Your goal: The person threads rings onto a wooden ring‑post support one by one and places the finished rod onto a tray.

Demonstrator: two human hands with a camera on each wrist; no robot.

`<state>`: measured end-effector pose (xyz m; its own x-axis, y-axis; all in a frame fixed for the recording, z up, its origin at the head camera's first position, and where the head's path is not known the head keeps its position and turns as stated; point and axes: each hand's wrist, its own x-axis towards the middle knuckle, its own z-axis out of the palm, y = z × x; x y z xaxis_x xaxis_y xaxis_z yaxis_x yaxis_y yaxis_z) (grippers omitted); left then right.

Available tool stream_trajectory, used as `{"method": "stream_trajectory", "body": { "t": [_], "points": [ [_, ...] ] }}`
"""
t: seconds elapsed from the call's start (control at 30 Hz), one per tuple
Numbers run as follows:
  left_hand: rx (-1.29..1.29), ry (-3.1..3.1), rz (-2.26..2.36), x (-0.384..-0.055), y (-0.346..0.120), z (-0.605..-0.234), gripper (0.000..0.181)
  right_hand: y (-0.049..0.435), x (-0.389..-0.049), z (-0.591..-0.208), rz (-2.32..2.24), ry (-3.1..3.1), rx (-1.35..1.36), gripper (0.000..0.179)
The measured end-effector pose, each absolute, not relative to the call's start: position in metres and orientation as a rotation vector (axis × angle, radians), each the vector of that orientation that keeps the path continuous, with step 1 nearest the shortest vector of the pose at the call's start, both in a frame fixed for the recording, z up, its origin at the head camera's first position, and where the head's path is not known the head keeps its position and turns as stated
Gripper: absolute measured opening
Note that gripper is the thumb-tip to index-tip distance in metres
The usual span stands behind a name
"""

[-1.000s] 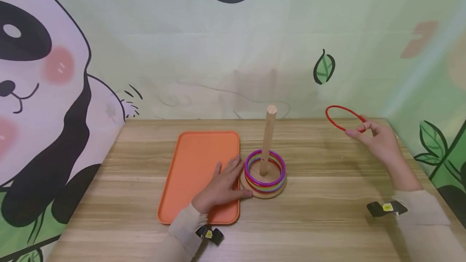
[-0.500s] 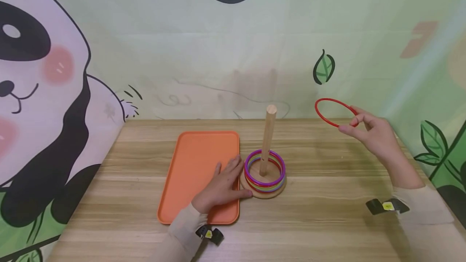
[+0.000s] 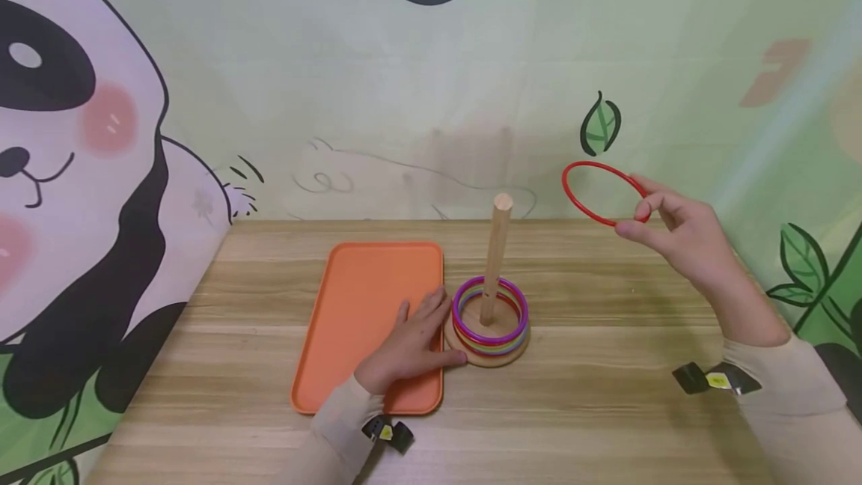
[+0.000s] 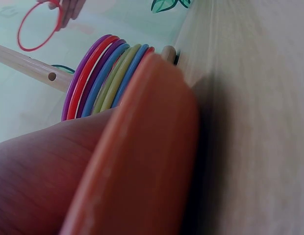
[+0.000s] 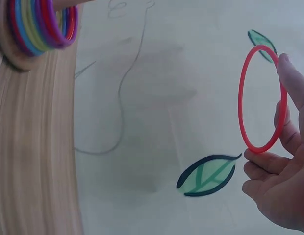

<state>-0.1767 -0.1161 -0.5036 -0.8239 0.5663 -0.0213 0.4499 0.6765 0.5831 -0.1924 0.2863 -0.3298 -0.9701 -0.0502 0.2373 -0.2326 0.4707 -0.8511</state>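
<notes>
My right hand (image 3: 687, 238) pinches a thin red ring (image 3: 572, 189) at its right side and holds it up in the air, right of the post's top. In the right wrist view the red ring (image 5: 241, 98) stands between thumb and fingers. A wooden post (image 3: 495, 245) rises from a round wooden base (image 3: 494, 364). Several coloured rings (image 3: 465, 335) lie stacked around its foot, a purple one on top. My left hand (image 3: 411, 343) lies with straight fingers across the orange tray's right edge, thumb and fingertips at the base's left side.
The orange tray (image 3: 357, 290) lies flat, left of the base. Both stand on a wood-grain table (image 3: 592, 410). Behind the table rises a printed wall cloth (image 3: 303, 81) with a panda and leaves.
My right hand has moved up and to the left with the red ring, nearer to the post. The left hand, tray and stacked rings have stayed in place.
</notes>
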Motion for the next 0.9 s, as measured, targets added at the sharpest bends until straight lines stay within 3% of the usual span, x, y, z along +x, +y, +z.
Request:
{"method": "stream_trajectory", "body": {
  "t": [0.43, 0.9],
  "points": [
    [0.845, 2.688, 0.9, -0.176, -0.116, -0.502, 0.103, 0.256, -0.18, -0.302, 1.585, -2.442, 0.449, 0.023],
    [0.833, 2.679, 0.89, -0.175, -0.116, -0.5, 0.103, 0.222, -0.173, -0.29, 1.625, -2.356, 0.667, 0.026]
  ]
}}
